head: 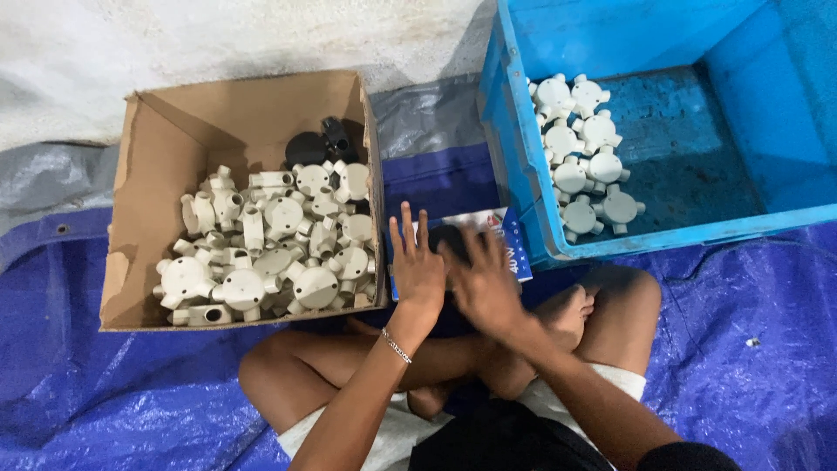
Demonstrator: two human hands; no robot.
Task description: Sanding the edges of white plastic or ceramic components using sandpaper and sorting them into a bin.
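Person sits cross-legged on a blue tarp (105,384). Left hand (417,266) is flat, fingers spread and pointing up, bracelet (397,345) on the wrist. Right hand (484,283) is blurred, fingers loosely spread, holding nothing visible. Both hands hover over a small blue-and-white box (510,235) with something dark on it, lying between a cardboard box (144,166) heaped with cream plastic junction fittings (275,249) plus a few black ones (318,144), and a blue crate (523,166) where white fittings (580,157) sit in rows
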